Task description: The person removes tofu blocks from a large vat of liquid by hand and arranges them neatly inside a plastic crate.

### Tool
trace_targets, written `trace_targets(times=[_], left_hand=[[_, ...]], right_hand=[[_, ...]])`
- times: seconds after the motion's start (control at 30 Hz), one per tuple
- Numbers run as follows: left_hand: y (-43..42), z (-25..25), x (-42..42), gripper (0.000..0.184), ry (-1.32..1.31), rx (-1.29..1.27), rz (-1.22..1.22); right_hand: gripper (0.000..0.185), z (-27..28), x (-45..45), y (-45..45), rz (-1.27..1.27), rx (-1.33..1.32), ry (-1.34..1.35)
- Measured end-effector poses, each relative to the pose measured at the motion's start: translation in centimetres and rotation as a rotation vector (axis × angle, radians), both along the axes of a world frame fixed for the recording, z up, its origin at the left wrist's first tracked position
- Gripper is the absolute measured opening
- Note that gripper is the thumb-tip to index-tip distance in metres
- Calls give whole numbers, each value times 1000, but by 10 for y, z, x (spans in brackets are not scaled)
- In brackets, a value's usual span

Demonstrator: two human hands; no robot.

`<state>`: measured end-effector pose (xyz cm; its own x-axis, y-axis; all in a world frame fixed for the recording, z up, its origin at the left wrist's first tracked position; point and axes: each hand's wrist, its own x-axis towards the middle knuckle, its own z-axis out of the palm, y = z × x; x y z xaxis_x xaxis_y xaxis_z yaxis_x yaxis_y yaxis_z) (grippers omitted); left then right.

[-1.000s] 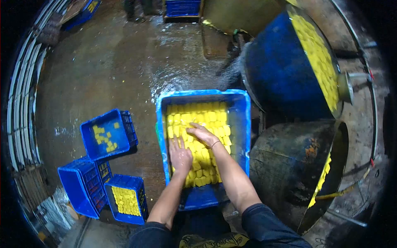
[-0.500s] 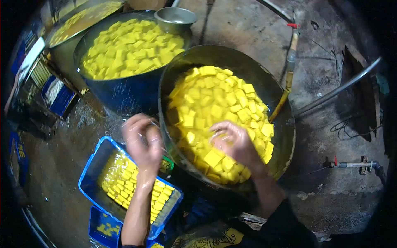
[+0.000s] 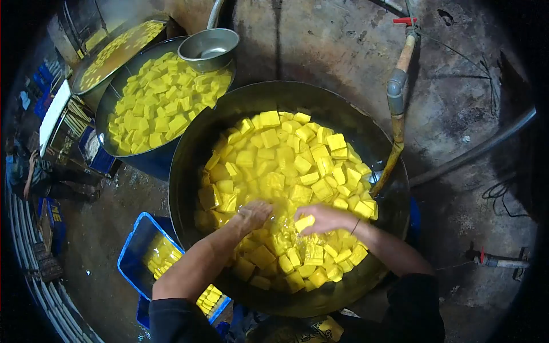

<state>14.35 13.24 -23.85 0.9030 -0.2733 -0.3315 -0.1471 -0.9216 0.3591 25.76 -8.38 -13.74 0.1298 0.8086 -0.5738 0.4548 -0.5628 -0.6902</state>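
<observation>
A large dark round vat (image 3: 197, 126) holds yellow blocks (image 3: 274, 183) in yellow liquid. At its middle, my left hand (image 3: 255, 212) dips into the liquid among the blocks, its fingers hidden below the surface. Just right of it, my right hand (image 3: 320, 219) is closed on a small yellow block (image 3: 305, 223) at the surface. Partly under my left forearm, a blue crate (image 3: 135, 243) at the lower left contains rows of yellow blocks.
Beyond the vat, a second drum (image 3: 106, 137) of yellow blocks carries a metal bowl (image 3: 209, 48) at its rim. A rusty pipe (image 3: 394, 137) reaches into the vat from the right. Another person (image 3: 46, 174) stands at the far left.
The view has swung from the blue crate to the vat. Both my hands have left the crate's blocks and come down into the vat, the right one taking hold of a block.
</observation>
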Motion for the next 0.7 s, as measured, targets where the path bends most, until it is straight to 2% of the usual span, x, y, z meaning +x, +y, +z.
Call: trace_targets(times=[0.03, 0.1, 0.13, 0.17, 0.2, 0.27, 0.3, 0.33, 0.37, 0.4, 0.43, 0.47, 0.53, 0.57, 0.6, 0.67, 0.7], left_hand=[[4, 26, 7, 19, 93, 48, -54], [13, 50, 18, 18, 188, 99, -101], [19, 53, 19, 18, 104, -129, 2], [24, 54, 24, 19, 14, -356, 106], [28, 53, 36, 19, 13, -353, 111], [36, 45, 63, 19, -73, -18, -127], [34, 44, 66, 16, -102, -86, 11], [35, 42, 72, 16, -104, -85, 16], [37, 41, 79, 19, 71, -55, 3], [40, 37, 85, 21, 247, -25, -11], [50, -49, 85, 32, 169, -34, 32], [46, -38, 84, 32, 167, -32, 37], [35, 0, 77, 38, 162, -109, 71], [39, -24, 78, 41, 34, -153, -15], [41, -11, 76, 41, 34, -156, -9], [49, 15, 75, 47, 210, -203, 66], [55, -10, 69, 50, 209, -316, 129]], right_hand=[[39, 16, 18, 10, -23, -52, -35], [39, 21, 63, 26, 2, 181, -174], [42, 9, 86, 34, -96, 190, -131], [37, 9, 99, 50, -131, 180, -256], [37, 11, 109, 68, -127, 183, -256], [29, 12, 119, 103, 172, 117, -686], [29, 5, 118, 114, 176, 121, -689], [25, -3, 116, 126, 290, 122, -678], [22, -12, 116, 135, 404, 125, -667], [22, -21, 117, 142, 408, 129, -668], [23, -30, 117, 147, 507, 42, -728], [25, -38, 117, 150, 607, -46, -789], [30, -40, 122, 139, 583, -7, -758], [31, -28, 124, 130, 495, 57, -643], [32, -23, 128, 120, 408, 116, -527], [35, -25, 141, 105, 389, 152, -472], [36, -19, 142, 96, 241, 223, -353]])
